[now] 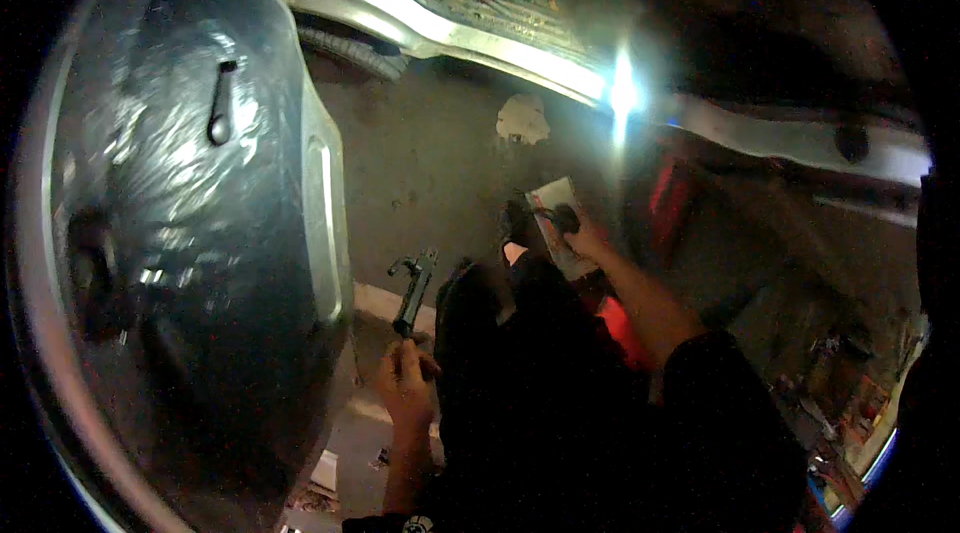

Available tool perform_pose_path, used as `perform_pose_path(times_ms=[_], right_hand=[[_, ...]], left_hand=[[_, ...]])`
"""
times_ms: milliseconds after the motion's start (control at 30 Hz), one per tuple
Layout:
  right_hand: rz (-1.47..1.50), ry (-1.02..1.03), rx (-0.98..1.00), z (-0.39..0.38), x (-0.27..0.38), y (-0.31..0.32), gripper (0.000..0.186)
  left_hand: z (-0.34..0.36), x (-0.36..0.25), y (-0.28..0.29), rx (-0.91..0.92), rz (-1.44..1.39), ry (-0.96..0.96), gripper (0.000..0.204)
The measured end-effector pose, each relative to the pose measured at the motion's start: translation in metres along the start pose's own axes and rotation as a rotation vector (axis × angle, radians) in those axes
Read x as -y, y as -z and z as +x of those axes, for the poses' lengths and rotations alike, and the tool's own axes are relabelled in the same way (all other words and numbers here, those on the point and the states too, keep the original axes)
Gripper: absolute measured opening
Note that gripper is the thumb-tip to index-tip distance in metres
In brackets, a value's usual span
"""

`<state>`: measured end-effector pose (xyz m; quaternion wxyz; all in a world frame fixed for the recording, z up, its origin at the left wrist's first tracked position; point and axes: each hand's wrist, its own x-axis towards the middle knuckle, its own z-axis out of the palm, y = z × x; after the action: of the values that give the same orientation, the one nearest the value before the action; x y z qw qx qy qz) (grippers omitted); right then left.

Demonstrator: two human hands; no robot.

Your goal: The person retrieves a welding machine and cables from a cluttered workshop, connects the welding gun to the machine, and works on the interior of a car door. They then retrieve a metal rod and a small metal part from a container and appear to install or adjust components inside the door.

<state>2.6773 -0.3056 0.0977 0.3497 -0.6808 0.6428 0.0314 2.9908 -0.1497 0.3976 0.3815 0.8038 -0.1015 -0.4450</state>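
Observation:
My left hand (405, 383) is closed around the lower end of a long dark part (412, 298) with a short side arm and a forked upper end. It looks like a door handle mechanism, but its kind is not certain. It points away from me, beside the open car door. To the right, my right hand (590, 241) is closed at a dark rounded object (566, 220) over a white box (552, 195). Shadow hides the object's shape. The box lies near my shoe (514, 223).
The open car door (250, 283), covered in shiny film with a window crank (221, 108), fills the left. Across the top runs the car's silver sill (450, 33), with a bright lamp (623, 93). Something red (622, 331) lies below my right forearm. Clutter (850, 383) stands at lower right.

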Motion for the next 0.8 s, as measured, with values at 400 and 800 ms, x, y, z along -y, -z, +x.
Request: perform_pose_path(times_ms=[400,800], right_hand=[[-0.196,-0.119,0.264,0.212,-0.009,-0.100,0.042],[-0.262,-0.179,0.308,0.251,-0.074,-0.128,0.040]], left_hand=[[0.162,0.067,-0.066,0.236,0.145,0.046,0.029],[0.203,0.083,-0.107,0.230,0.178,0.134,0.033]])
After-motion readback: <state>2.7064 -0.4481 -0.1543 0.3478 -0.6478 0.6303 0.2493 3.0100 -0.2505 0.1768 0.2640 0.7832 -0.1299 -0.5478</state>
